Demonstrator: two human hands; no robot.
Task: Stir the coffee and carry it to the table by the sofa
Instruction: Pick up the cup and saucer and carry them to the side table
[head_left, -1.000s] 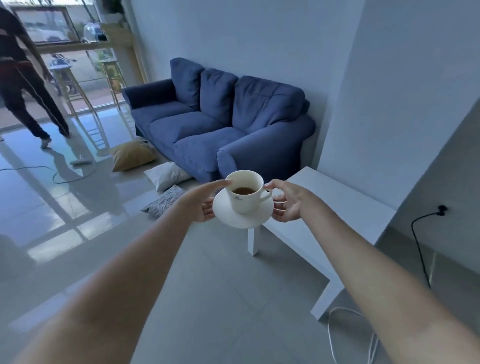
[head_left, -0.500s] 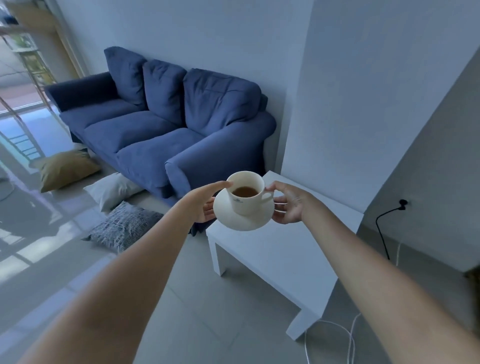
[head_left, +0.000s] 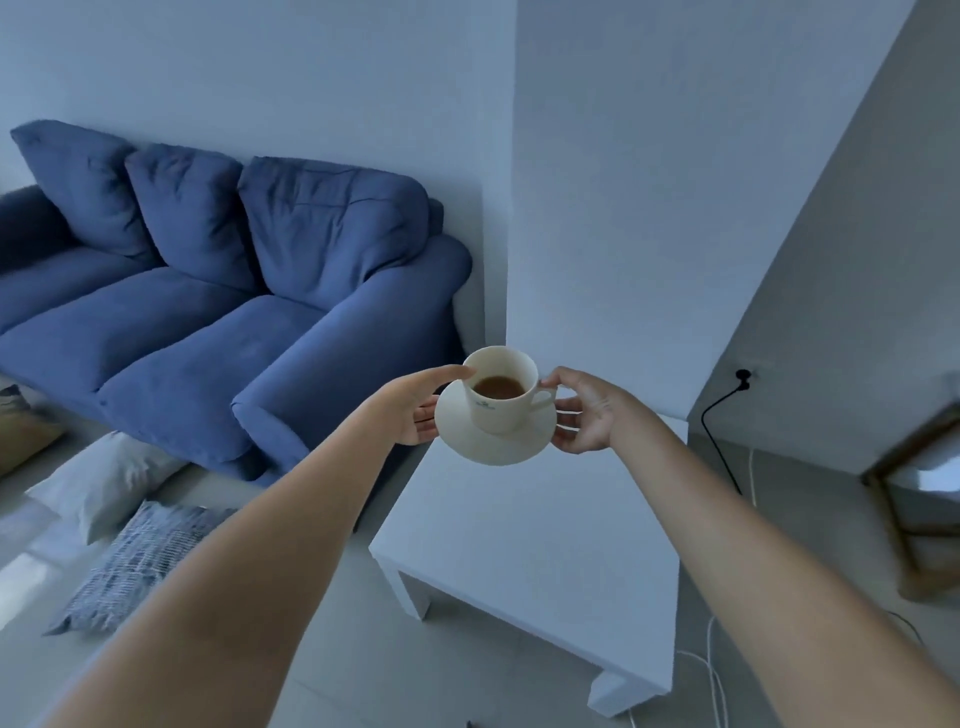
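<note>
Now both hands — left hand (head_left: 415, 410), right hand (head_left: 584, 410) — pinch one saucer (head_left: 493, 441) bearing one coffee cup (head_left: 501, 389) above one white table (head_left: 535, 545), right of one blue sofa (head_left: 218, 291).

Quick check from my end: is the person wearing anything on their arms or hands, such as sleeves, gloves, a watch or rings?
Nothing is worn that shows. Both forearms are bare right to the bottom edge of the picture, with no sleeve cuff in sight. The left hand and right hand have no gloves, and no watch, bracelet or ring is visible. No cables or markings are on either arm.
</note>
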